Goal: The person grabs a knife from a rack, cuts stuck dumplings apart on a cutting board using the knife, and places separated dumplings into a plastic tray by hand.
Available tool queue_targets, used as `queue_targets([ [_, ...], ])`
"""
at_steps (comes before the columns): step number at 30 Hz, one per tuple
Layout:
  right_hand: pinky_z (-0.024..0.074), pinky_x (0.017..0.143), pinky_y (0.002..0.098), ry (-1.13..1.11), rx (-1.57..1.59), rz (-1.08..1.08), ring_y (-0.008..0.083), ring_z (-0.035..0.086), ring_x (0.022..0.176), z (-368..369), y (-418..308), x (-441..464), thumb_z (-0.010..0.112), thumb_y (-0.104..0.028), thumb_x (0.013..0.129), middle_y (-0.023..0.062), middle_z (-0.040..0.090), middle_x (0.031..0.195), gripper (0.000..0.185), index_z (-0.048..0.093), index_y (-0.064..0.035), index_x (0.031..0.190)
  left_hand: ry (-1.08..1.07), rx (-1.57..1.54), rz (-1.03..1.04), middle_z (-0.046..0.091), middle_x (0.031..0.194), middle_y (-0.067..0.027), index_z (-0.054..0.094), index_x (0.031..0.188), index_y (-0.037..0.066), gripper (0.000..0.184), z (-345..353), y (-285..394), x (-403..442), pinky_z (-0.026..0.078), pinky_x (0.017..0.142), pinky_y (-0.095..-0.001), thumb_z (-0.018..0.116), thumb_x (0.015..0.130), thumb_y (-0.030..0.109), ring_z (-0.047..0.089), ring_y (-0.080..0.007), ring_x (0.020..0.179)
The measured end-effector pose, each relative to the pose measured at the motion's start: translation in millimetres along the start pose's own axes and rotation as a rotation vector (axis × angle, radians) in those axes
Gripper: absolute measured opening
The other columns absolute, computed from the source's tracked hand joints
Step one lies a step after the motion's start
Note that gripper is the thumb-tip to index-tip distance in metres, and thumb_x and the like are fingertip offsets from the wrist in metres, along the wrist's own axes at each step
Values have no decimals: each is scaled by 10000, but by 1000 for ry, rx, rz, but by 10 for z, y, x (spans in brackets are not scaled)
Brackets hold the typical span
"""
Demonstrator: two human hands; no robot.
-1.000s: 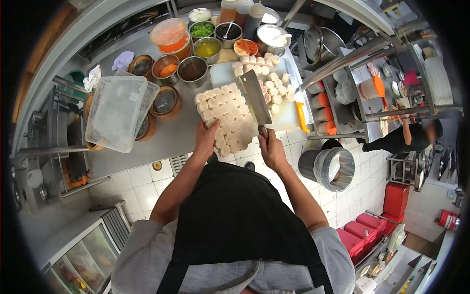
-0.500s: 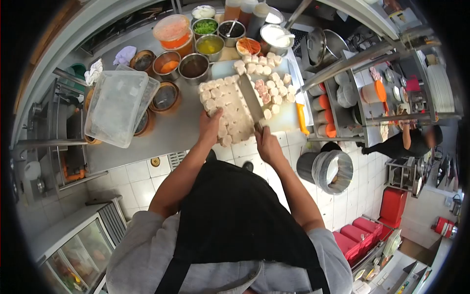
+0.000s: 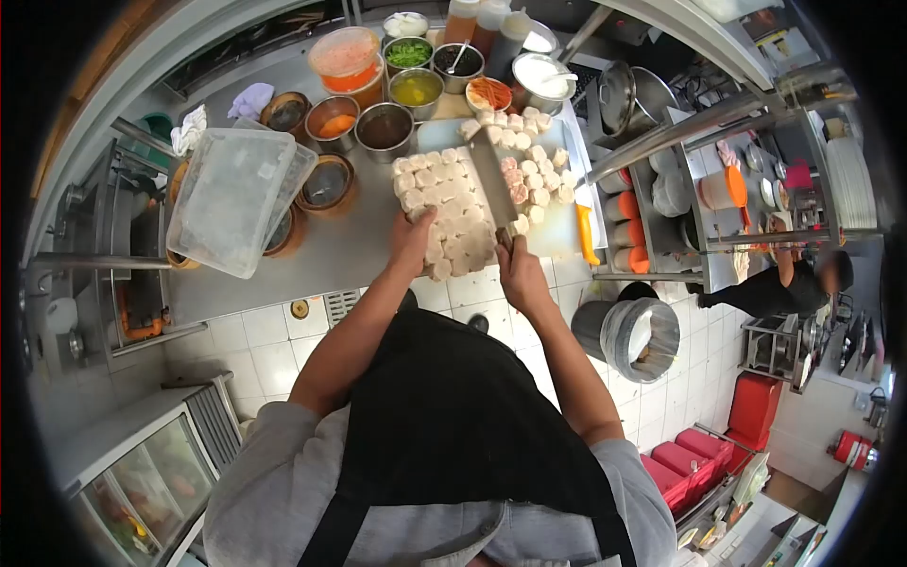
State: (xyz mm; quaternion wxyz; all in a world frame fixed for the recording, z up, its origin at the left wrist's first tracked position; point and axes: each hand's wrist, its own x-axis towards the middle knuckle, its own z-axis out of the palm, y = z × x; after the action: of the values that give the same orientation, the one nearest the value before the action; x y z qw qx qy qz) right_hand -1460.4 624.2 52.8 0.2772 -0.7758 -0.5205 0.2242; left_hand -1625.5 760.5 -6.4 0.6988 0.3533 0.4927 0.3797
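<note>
A slab of pale, round, lumpy pieces stuck together [image 3: 449, 203] reaches over the near edge of the white cutting board [image 3: 557, 236]. My left hand [image 3: 412, 238] grips its left near edge, thumb on top and the other fingers mostly hidden. My right hand [image 3: 521, 272] is closed around the handle of a wide-bladed knife [image 3: 491, 180]. The blade lies along the slab's right side, tip pointing away from me, its broad face showing. Loose pale pieces [image 3: 540, 175], a few of them pinkish, lie on the board right of the blade. What the pieces are, I cannot tell.
A yellow-handled knife [image 3: 587, 236] lies at the board's right edge. Metal containers of sauces [image 3: 385, 132] and chopped greens [image 3: 408, 53] stand behind. Plastic lids [image 3: 227, 203] rest on bowls at left. A lined bin [image 3: 641, 333] stands below right; another person [image 3: 784, 283] is far right.
The knife blade has turned so more of its broad face shows. The slab sits slightly differently under my left hand, with its lumps more distinct. The view has shifted a little.
</note>
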Motion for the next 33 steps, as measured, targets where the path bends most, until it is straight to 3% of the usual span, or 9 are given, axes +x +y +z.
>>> queue_targets([
  [4, 478, 563, 463, 205, 309, 34, 392, 625, 587, -548, -526, -57, 479, -156, 1026, 178, 618, 668, 181, 402, 6, 1043, 1, -32, -51, 637, 1170, -123, 527, 1276, -6, 470, 36, 163, -28, 541, 858, -369, 715, 891, 186, 646, -221, 1006],
  [7, 496, 582, 490, 410, 446, -42, 448, 623, 619, -162, -158, -130, 500, -179, 1015, 236, 613, 671, 208, 407, 7, 1034, -68, -98, -15, 627, 1173, -122, 507, 1283, 7, 474, 15, 117, 22, 560, 858, -392, 714, 897, 187, 647, -235, 1027],
  [9, 485, 609, 562, -45, -92, 115, 519, 609, 673, 149, 154, -89, 515, -210, 1004, 311, 617, 713, 255, 407, 21, 1013, -73, -63, 28, 624, 1179, -124, 504, 1284, 6, 477, 17, 126, 69, 558, 863, -388, 716, 897, 189, 646, -235, 1028],
  [10, 462, 645, 614, -77, 52, 89, 557, 596, 730, 219, 150, -69, 517, -229, 999, 362, 619, 777, 281, 411, 30, 1013, -69, -18, 63, 622, 1184, -126, 502, 1285, 6, 481, -7, 125, 64, 556, 868, -385, 717, 897, 191, 646, -235, 1030],
  [17, 466, 650, 609, -12, 48, 31, 552, 599, 737, 206, 2, 47, 522, -215, 998, 359, 618, 769, 265, 420, 25, 1042, -48, 23, -35, 632, 1186, -127, 510, 1284, -2, 489, -115, 90, 280, 551, 872, -375, 724, 890, 192, 653, -233, 1024],
  [23, 481, 626, 541, 313, 376, 74, 498, 632, 730, -272, -469, -89, 529, -157, 996, 282, 654, 786, 212, 432, 15, 1073, -38, -14, 10, 656, 1129, -147, 550, 1227, -39, 486, -91, 128, 280, 542, 838, -358, 752, 853, 196, 655, -228, 983],
  [25, 487, 639, 559, 300, 155, -21, 503, 630, 740, 196, 43, -197, 528, -182, 995, 275, 660, 790, 248, 411, 18, 1082, -78, -24, -3, 635, 1187, -126, 507, 1283, -16, 500, -113, 117, 309, 554, 876, -368, 728, 883, 187, 656, -233, 1027],
  [27, 485, 645, 604, -107, -44, 131, 528, 621, 730, 388, 253, -185, 526, -241, 991, 317, 642, 767, 301, 395, 18, 1072, -53, -14, -15, 637, 1184, -124, 510, 1282, -13, 501, -82, 138, 337, 555, 876, -370, 730, 881, 192, 657, -232, 1027],
  [33, 505, 641, 590, -56, -85, 162, 514, 629, 709, 343, 6, -50, 526, -236, 990, 304, 639, 740, 285, 401, 11, 1057, -53, 100, 0, 634, 1175, -144, 503, 1275, -30, 531, -16, 376, 318, 550, 849, -362, 745, 866, 207, 656, -235, 1012],
])
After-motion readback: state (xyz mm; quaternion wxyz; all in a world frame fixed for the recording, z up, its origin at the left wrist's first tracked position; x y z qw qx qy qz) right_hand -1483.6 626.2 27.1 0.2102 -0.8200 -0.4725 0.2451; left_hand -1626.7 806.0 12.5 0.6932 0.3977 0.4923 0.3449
